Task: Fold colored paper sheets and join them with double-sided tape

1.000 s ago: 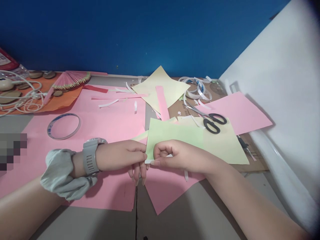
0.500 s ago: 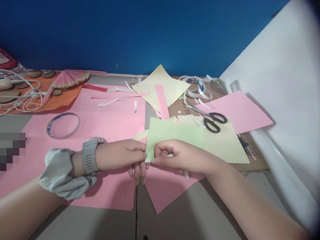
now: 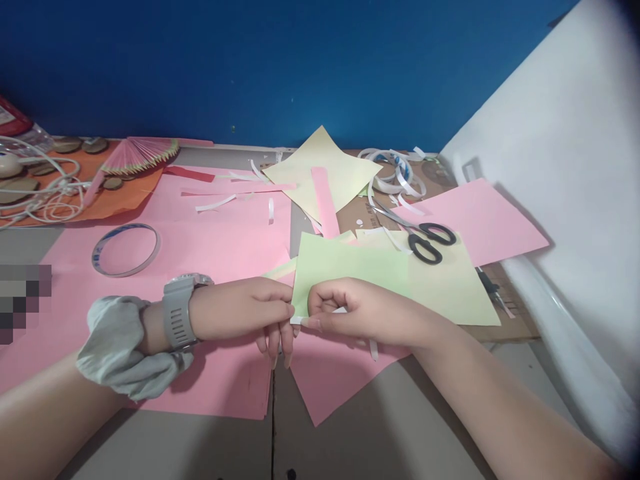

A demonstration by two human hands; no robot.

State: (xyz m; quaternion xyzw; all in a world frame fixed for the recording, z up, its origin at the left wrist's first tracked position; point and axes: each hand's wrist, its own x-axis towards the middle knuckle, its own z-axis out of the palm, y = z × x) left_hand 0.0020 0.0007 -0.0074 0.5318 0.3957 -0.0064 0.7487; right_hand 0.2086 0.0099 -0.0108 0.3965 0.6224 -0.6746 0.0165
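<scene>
My left hand (image 3: 245, 310), with a grey watch and a grey scrunchie on the wrist, pinches the near left corner of a light green paper sheet (image 3: 350, 267). My right hand (image 3: 350, 310) is curled on the same corner, its fingers closed over a thin white strip at the sheet's edge. The two hands meet over large pink sheets (image 3: 210, 247) spread on the table. Black-handled scissors (image 3: 423, 241) lie on a pale yellow sheet (image 3: 450, 287) just beyond my right hand.
A tape ring (image 3: 126, 249) lies on the pink paper at left. A folded pink paper fan (image 3: 137, 155), white cords (image 3: 40, 193) and an orange sheet sit far left. White tape liner strips (image 3: 395, 173) curl at the back. A white board (image 3: 560, 167) leans at right.
</scene>
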